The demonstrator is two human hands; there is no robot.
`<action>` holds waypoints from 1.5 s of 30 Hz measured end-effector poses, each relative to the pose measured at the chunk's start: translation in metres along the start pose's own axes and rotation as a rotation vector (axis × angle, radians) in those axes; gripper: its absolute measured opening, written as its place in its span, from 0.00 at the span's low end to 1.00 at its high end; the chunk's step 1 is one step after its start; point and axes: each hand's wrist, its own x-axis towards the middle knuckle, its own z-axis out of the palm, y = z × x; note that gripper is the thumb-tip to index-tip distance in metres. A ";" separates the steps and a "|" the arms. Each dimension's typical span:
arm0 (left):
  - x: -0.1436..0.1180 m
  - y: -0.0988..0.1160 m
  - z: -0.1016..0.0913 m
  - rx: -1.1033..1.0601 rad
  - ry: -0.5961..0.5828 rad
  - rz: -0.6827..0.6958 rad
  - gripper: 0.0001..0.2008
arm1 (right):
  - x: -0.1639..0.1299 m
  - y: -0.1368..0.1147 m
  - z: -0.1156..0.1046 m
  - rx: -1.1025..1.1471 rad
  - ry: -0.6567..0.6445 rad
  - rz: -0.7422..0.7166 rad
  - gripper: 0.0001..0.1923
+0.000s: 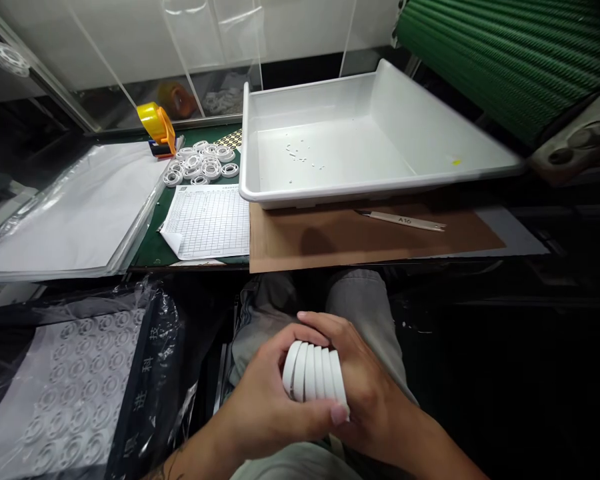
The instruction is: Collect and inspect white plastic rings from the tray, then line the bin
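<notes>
Above my lap, both hands are closed around a stack of white plastic rings lying on its side, edges facing up. My left hand wraps the stack from the left, its thumb stretched along the near side. From the right, my right hand presses on the end of the stack, fingers over its far side. Loose white rings of a similar look lie piled on the table beyond, beside a printed grid sheet.
A white tray with small scraps sits on the table. A pen-like tool lies on brown cardboard. At left are a tape dispenser, stacked sheets and a dark crate holding rows of rings. A green ribbed belt stands right.
</notes>
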 end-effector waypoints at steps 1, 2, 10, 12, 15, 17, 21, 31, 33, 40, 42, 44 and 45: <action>-0.002 0.001 0.000 0.031 0.026 0.008 0.31 | 0.001 0.000 0.000 0.051 -0.020 0.027 0.40; -0.003 0.002 0.000 0.069 0.046 0.018 0.31 | 0.002 0.000 0.000 0.104 -0.044 0.052 0.41; -0.008 0.008 0.008 0.076 0.100 0.061 0.34 | 0.003 -0.006 0.003 0.459 0.022 0.125 0.38; -0.011 0.005 0.007 -0.024 0.016 0.046 0.36 | 0.003 -0.007 0.001 0.460 0.038 0.126 0.40; -0.016 0.003 0.003 -0.006 -0.034 0.087 0.33 | 0.002 -0.007 0.001 0.462 0.075 0.081 0.38; -0.017 0.005 0.003 0.098 0.015 0.083 0.32 | 0.001 -0.007 0.003 0.536 0.092 0.099 0.38; -0.017 0.014 0.007 0.251 0.076 0.087 0.32 | -0.002 -0.007 0.008 0.817 0.045 0.212 0.38; -0.018 0.018 0.011 0.232 0.019 0.030 0.32 | -0.003 -0.006 0.003 0.717 0.062 0.193 0.42; -0.018 0.016 0.011 0.093 -0.028 0.040 0.33 | -0.003 -0.006 0.001 0.608 0.074 0.160 0.40; -0.020 0.013 0.010 0.030 -0.006 0.033 0.29 | -0.001 -0.006 0.001 0.372 0.118 0.079 0.37; -0.022 0.014 0.011 0.121 0.031 0.056 0.29 | 0.000 -0.006 0.001 0.321 0.124 0.022 0.39; -0.023 0.016 0.011 0.156 0.060 0.044 0.32 | 0.001 -0.005 0.002 0.319 0.116 -0.022 0.40; -0.023 0.016 0.012 0.156 0.068 0.029 0.32 | 0.000 -0.004 0.002 0.331 0.115 -0.029 0.41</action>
